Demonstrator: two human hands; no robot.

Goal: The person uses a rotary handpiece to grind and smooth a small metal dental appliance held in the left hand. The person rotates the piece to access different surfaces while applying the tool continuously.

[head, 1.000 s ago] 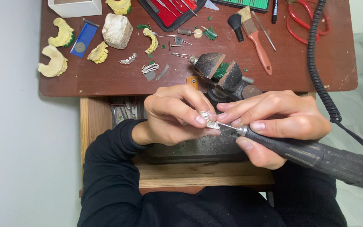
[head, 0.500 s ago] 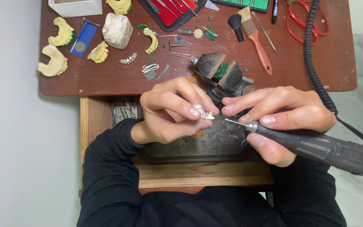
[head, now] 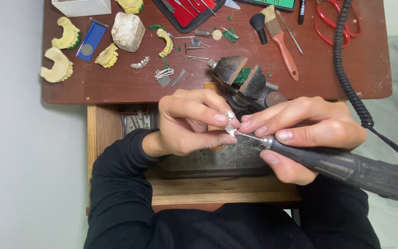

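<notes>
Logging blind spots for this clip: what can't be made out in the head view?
- Small silvery metal piece: mostly covered by the left hand's fingertips; shape unclear.
- Bur tip of the rotary handpiece: too small; contact with the piece uncertain.
- Handpiece rear end: cut off by the right edge.
- Dark tray: contents hidden under both hands, including the right hand.
- Red tool case: cut off by the top edge.
</notes>
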